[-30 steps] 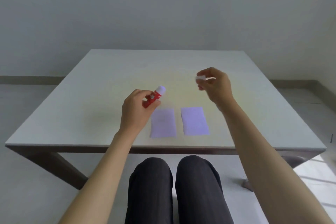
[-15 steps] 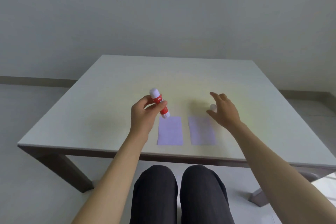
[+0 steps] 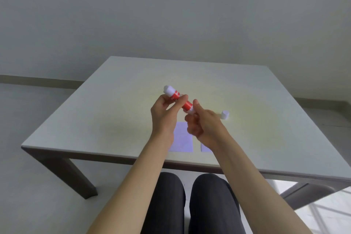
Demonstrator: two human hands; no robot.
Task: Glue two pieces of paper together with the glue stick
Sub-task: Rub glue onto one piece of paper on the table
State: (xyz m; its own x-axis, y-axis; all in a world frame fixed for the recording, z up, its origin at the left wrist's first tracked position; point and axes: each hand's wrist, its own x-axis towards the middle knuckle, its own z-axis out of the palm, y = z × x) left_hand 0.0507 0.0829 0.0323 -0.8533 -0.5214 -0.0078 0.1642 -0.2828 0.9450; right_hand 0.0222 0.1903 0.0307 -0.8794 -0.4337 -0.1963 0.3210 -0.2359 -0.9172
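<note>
Plain grey walls and a pale floor surround a square, matte light table (image 3: 117, 112) on dark angled legs. Half a second ago the right hand (image 3: 204, 126) was reaching out low over the table at the white cap; now it has come back to the middle and pinches the lower white end of the glue stick (image 3: 179, 100) between thumb and fingers. The cap (image 3: 225, 114) stands alone on the tabletop, just beyond and to the right of that hand. The left hand (image 3: 164, 115) still grips the stick's red body with curled fingers, and the stick has tipped to a slant, its uncapped white end pointing up and to the left, raised above the table.

Two pale lilac paper rectangles lie flat near the table's front edge: the left paper (image 3: 182, 139) shows clearly between the wrists, while the right paper (image 3: 205, 148) is almost wholly hidden under the right forearm, only a corner showing. Dark-trousered knees (image 3: 190, 205) sit below the table edge. The stick is a smooth cylinder, red with white print.
</note>
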